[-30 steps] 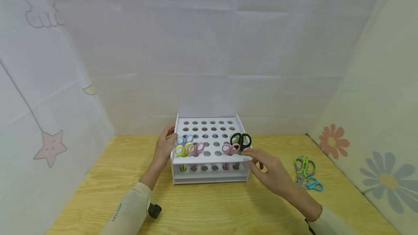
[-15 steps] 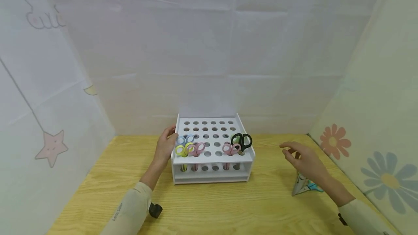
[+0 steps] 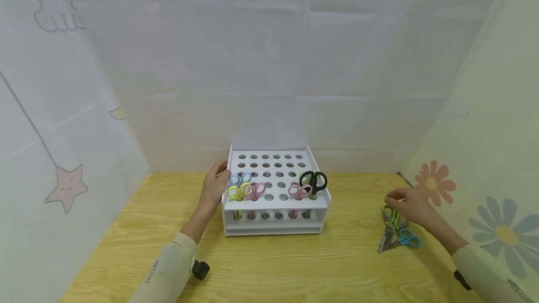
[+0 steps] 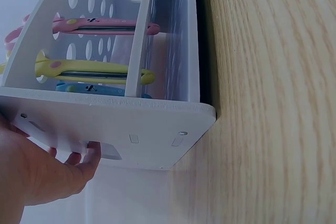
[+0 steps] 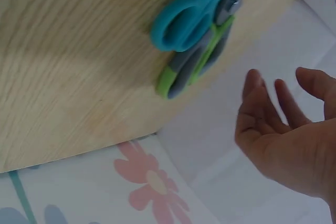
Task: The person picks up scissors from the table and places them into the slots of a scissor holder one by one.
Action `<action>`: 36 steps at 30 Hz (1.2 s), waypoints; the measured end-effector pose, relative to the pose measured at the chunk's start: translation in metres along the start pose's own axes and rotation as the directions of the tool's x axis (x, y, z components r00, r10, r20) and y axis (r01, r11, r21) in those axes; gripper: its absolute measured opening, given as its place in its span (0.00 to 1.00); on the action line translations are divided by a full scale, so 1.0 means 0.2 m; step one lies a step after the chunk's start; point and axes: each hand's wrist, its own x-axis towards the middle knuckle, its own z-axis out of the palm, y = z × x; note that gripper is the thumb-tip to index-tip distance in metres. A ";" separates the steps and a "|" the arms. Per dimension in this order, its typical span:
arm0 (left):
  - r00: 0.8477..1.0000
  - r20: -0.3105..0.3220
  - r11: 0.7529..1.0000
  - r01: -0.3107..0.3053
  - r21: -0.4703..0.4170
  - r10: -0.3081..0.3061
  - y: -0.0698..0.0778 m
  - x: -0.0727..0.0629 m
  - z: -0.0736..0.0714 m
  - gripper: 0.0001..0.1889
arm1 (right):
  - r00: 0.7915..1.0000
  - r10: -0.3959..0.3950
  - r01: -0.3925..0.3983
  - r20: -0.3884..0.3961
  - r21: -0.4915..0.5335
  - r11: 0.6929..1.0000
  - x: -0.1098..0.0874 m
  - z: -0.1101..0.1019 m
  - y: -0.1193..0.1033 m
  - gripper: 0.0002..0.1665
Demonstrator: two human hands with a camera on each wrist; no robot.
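A white rack (image 3: 275, 204) with rows of round holes stands on the table, holding several scissors handles-up. At its left side my left hand (image 3: 213, 188) grips the side panel, fingertips at the slot in the left wrist view. Blue, yellow (image 3: 234, 193) and pink scissors (image 3: 254, 191) stand at its front left. Another pink pair (image 3: 296, 191) and black-handled scissors (image 3: 314, 181) stand at the front right. My right hand (image 3: 414, 207) holds nothing, its fingers loosely bent and apart in the right wrist view. Just below it lie green-and-grey scissors (image 3: 394, 220), crossing blue scissors (image 3: 408, 238).
The wooden table (image 3: 278, 270) runs back to a pale cloth wall (image 3: 269, 83). Another cloth (image 3: 505, 153) with printed flowers borders the table's right side, close to the right hand. A patterned cloth (image 3: 71, 130) hangs on the left.
My right hand has left the black-handled scissors in the rack and moved right, to over the scissors on the table. The left hand has stayed at the rack's side.
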 end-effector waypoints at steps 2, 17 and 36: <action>1.000 0.000 1.000 -0.003 0.001 0.003 0.00 0.00 0.00 0.26 | 0.999 0.045 -0.044 0.012 -0.028 0.999 0.01 0.00 0.05 0.28; 1.000 -0.004 1.000 -0.005 0.002 0.005 -0.01 0.00 0.02 0.26 | 0.983 0.180 -0.184 -0.046 -0.113 0.976 0.02 0.11 0.28 0.26; 1.000 -0.004 1.000 -0.007 -0.007 0.007 0.00 0.00 0.01 0.27 | 0.943 0.314 -0.325 -0.107 -0.117 0.938 0.05 0.17 0.28 0.31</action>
